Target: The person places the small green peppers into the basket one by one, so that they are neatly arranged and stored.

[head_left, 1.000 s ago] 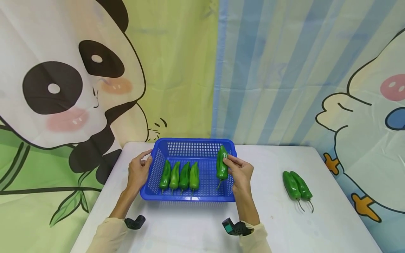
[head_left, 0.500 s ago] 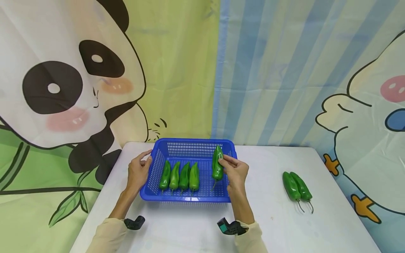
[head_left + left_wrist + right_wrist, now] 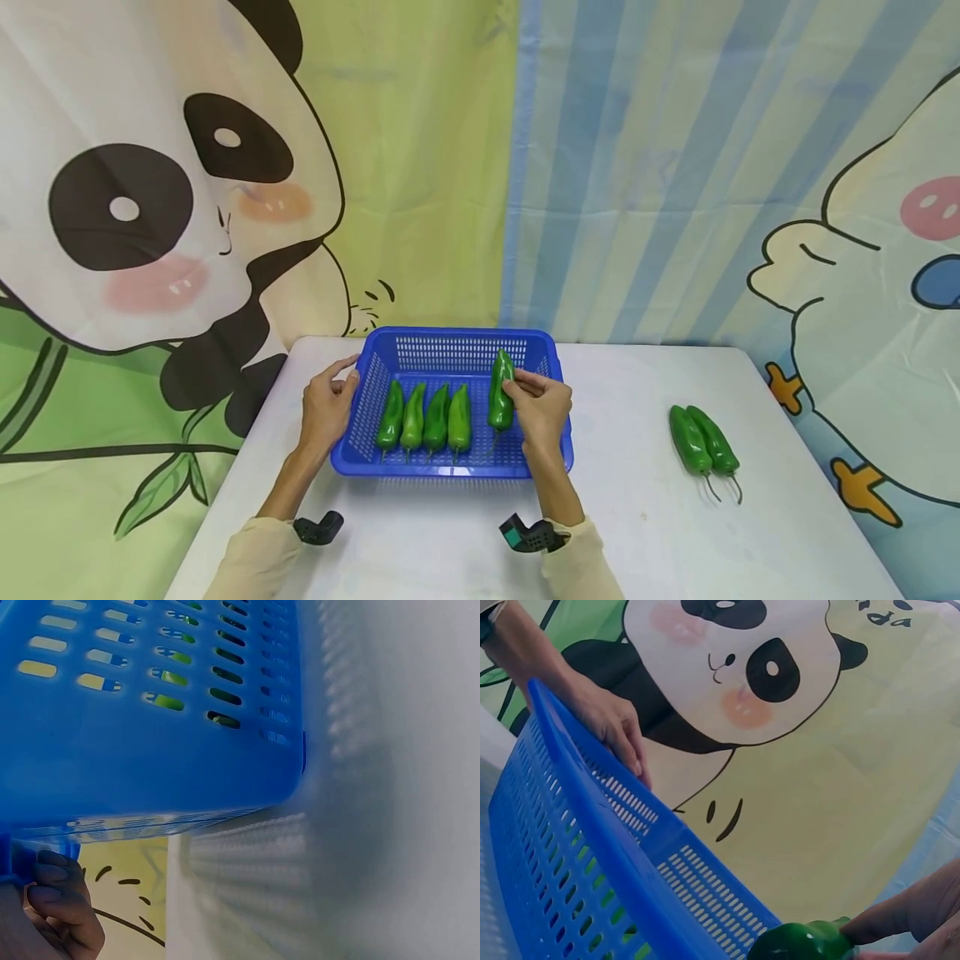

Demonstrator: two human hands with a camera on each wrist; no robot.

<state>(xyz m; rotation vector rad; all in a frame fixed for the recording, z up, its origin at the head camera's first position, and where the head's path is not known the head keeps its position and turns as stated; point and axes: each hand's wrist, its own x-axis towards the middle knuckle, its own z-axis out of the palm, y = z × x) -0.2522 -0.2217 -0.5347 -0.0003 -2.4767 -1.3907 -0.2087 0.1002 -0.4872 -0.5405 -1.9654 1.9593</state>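
A blue plastic basket (image 3: 480,472) with slotted walls stands on the white table. My left hand (image 3: 326,410) grips its left rim, fingers curled at the edge in the left wrist view. Inside, several green peppers (image 3: 413,423) lie side by side in the left half, stems toward me. My right hand (image 3: 545,410) pinches another glossy green pepper (image 3: 500,393) between thumb and fingers, over the basket to the right of that row. Its tip points away from me and its stem toward me. The right wrist view shows only part of this pepper (image 3: 802,941).
Two more green peppers (image 3: 692,442) lie together on the right side of the white table (image 3: 637,533). Behind the table hangs a curtain (image 3: 427,167) printed with a panda and stripes. A dark wrist camera (image 3: 531,535) sits on each forearm.
My right hand has moved left with the pepper, from near the basket's right wall toward the row of peppers. The left hand and the basket have stayed in place.
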